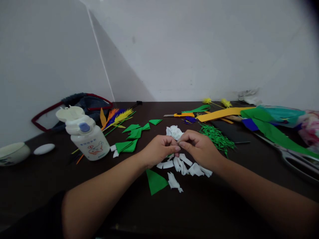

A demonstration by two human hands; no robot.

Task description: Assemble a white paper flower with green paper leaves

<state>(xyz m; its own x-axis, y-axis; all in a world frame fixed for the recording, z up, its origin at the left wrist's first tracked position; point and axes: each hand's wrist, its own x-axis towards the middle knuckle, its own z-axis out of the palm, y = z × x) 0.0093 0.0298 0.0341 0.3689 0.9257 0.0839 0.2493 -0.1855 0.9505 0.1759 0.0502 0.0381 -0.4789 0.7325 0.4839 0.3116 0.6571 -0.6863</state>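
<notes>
My left hand (159,149) and my right hand (199,146) meet at the middle of the dark table (224,205), fingers pinched together on a small piece I cannot make out. Just behind the hands lies a crumpled white paper ball (173,131). Several white paper scraps (185,167) lie under and in front of them. A green paper triangle (155,181) rests near my left wrist.
A white glue bottle (86,134) with open cap stands left. Green paper pieces (132,136), feather-like paper stems (117,119), a yellow box cutter (180,115), shredded green paper (217,137), coloured paper strips (261,124), scissors (296,159), a bowl (12,153) and a bag (82,104) surround.
</notes>
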